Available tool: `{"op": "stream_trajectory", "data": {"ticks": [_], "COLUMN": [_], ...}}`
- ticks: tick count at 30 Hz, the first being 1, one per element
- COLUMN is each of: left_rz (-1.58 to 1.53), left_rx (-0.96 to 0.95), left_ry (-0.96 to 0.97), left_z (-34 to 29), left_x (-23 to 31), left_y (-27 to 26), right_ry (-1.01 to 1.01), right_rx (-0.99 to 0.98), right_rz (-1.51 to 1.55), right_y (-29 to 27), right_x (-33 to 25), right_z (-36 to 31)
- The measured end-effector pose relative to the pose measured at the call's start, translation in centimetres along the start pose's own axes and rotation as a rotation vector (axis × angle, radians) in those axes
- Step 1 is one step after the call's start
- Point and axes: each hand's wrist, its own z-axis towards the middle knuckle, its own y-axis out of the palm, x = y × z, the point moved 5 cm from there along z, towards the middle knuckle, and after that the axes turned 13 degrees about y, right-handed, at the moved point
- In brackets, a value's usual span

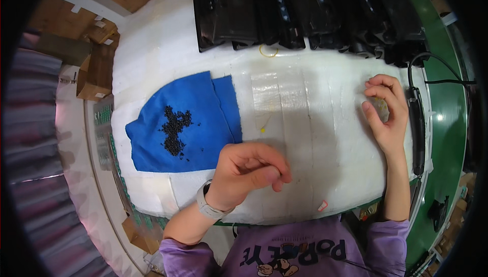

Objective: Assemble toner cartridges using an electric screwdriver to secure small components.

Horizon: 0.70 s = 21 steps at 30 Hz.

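Note:
My left hand (251, 167), with a grey watch (209, 203) at its wrist, hovers at the near middle of the white-covered table (290, 175). Its fingers are curled in and the thumb lies close to the fingertips; whatever may be between them is hidden. Left of it lies a blue cloth (203, 109) bearing a scattered heap of small black pieces (174, 130). My right hand (389, 106) is at the table's right side, fingers curved and thumb apart from them. A small yellowish, see-through patch or object (378, 106) shows beside its palm; I cannot tell what it is.
Several glossy black plastic parts (305, 15) stand in a row at the back. A black stick-shaped tool (417, 132) with a cord lies along the right edge. A thin yellow ring (268, 51) lies before the black parts. Cardboard boxes (94, 73) stand at the left.

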Motion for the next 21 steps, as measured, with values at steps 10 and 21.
{"op": "stream_trajectory", "data": {"ticks": [10, 21], "left_rz": [0.978, 1.845], "left_rx": [0.132, 0.311], "left_ry": [0.296, 0.287], "left_z": [2.7, 16.5], "left_x": [4.1, 8.5], "left_y": [0.3, -5.9], "right_ry": [-0.028, -0.134], "right_rx": [0.01, 0.026], "right_rz": [0.123, 0.23], "right_y": [-0.9, -2.6], "right_x": [-0.5, -1.5], "right_z": [-0.7, -1.3]}}
